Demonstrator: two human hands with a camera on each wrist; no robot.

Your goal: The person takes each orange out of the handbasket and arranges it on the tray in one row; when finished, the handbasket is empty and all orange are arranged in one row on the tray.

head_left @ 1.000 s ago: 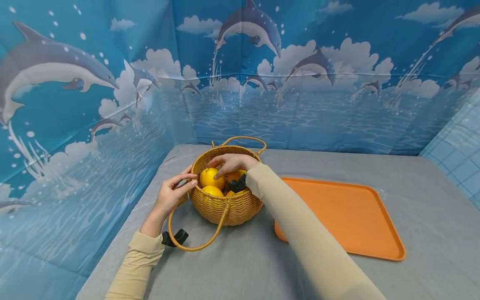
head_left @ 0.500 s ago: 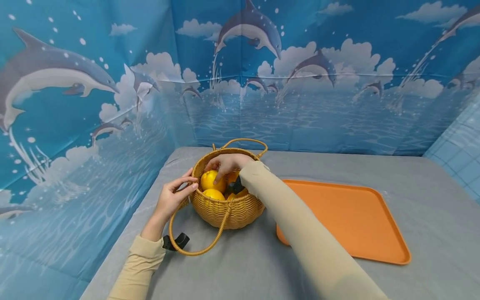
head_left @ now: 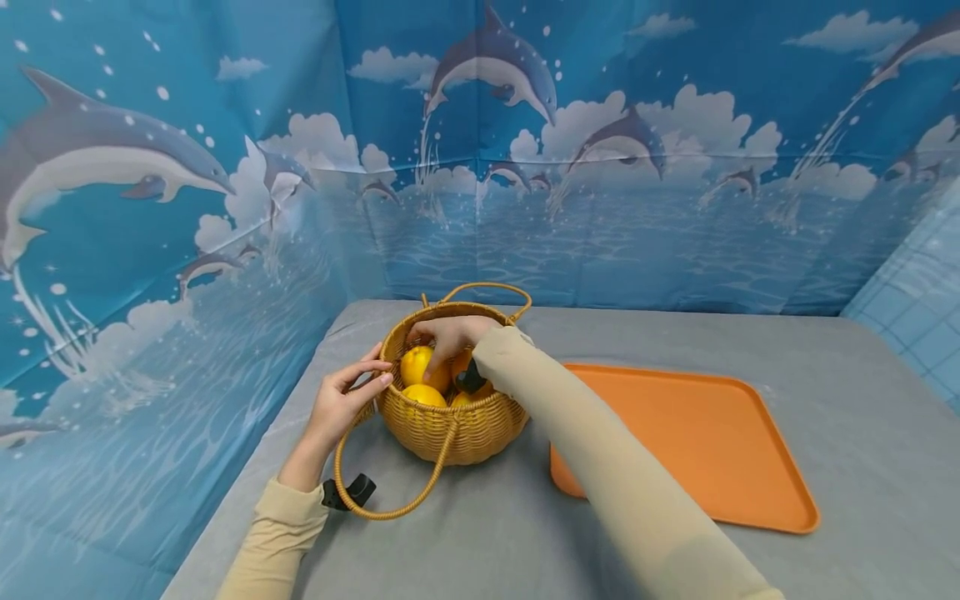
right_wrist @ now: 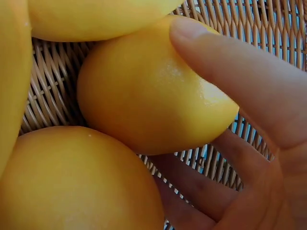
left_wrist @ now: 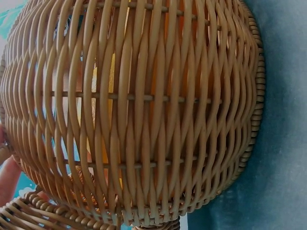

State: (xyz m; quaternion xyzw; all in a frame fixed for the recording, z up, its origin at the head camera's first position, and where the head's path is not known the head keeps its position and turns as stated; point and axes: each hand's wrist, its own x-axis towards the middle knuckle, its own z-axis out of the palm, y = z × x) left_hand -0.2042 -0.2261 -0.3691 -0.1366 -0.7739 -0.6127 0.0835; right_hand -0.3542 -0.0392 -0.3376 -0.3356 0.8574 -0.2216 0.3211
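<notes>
My right hand (head_left: 446, 333) reaches inside a woven wicker basket (head_left: 450, 433) and grips a yellow-orange orange (head_left: 415, 364). In the right wrist view the thumb lies across the top of this orange (right_wrist: 144, 96), and the other fingers curl beneath and behind it. At the basket's left rim is my left hand (head_left: 337, 404), its thumb and fingertips holding the rim. The left wrist view is mostly filled by the basket's wicker side (left_wrist: 144, 115), with fingers (left_wrist: 8, 177) just showing at the left edge.
More oranges lie in the basket, including one at the front (head_left: 424, 395). One rope-like handle (head_left: 390, 515) hangs over the front; another handle (head_left: 487, 286) stands at the back. An orange tray (head_left: 705, 442) lies to the right on the grey table (head_left: 480, 550), partly behind the right sleeve.
My right hand has sunk a little deeper into the basket, its fingers closing round the orange. The left hand stays at the rim. The head view has shifted slightly.
</notes>
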